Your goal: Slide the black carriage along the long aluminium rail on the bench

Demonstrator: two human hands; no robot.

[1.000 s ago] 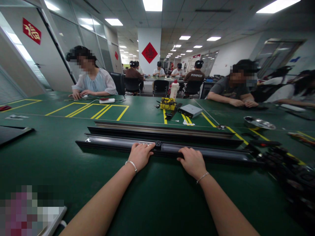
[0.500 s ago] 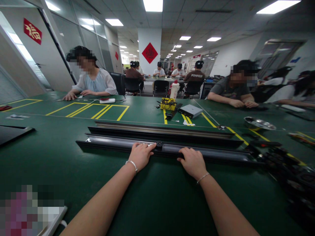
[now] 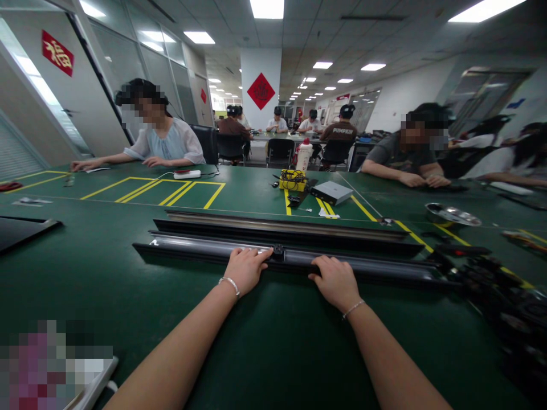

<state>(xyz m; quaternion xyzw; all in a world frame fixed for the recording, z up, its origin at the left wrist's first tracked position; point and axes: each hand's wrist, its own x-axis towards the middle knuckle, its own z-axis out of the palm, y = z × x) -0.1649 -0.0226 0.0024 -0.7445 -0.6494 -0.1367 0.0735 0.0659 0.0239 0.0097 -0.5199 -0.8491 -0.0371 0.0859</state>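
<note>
Two long black rails lie side by side across the green table [image 3: 85, 273]. On the near rail [image 3: 192, 249] sits a small black clip [image 3: 278, 250] at its middle. My left hand [image 3: 245, 269] rests on that rail just left of the clip, fingertips touching it. My right hand [image 3: 335, 280] lies palm down on the same rail a little to the right. The far rail [image 3: 282, 228] lies untouched behind it.
A pile of black parts [image 3: 504, 296] sits at the right. A metal bowl [image 3: 450, 214], grey box [image 3: 332, 192] and yellow-cabled item [image 3: 292, 180] lie farther back. A black tray [image 3: 23, 229] is at left. People sit around the tables.
My hands have stayed on the near rail. The person at the far left has stretched an arm out along the table to the left.
</note>
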